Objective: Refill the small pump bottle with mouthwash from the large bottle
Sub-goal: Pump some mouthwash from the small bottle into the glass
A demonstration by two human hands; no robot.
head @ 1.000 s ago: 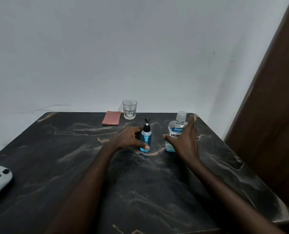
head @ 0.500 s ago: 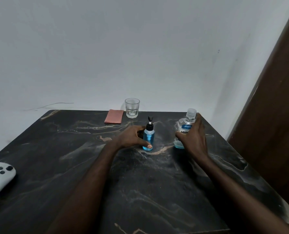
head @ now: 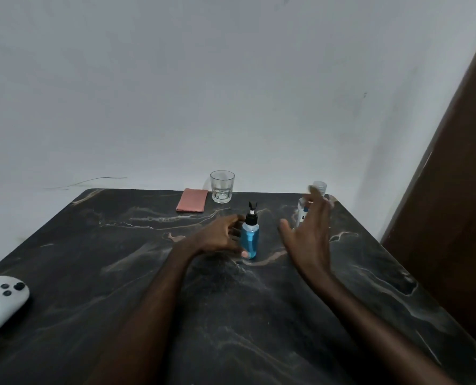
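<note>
Head camera looks down over my two forearms onto the dark marbled table (head: 120, 273), where my left hand (head: 220, 236) curls around the small pump bottle (head: 250, 238), thumb low at its base and fingers behind it, a loose grip that I judge is there to steady it before the pump comes off. That bottle stands upright near the middle of the table, its long axis vertical, black pump head on top with the nozzle pointing up and away from me; blue liquid shows through much of its body. My right hand (head: 309, 232) is spread open, fingers extended and holding nothing, poised in front of the large bottle (head: 311, 201), which it partly hides; whether the fingertips touch it I cannot tell. The large bottle also stands upright near the far right corner, clear cap uppermost and seemingly on. An empty glass (head: 222, 186) and a folded pink cloth (head: 191, 200) sit at the far edge, well clear, and a white controller (head: 0, 298) lies at the left edge.
</note>
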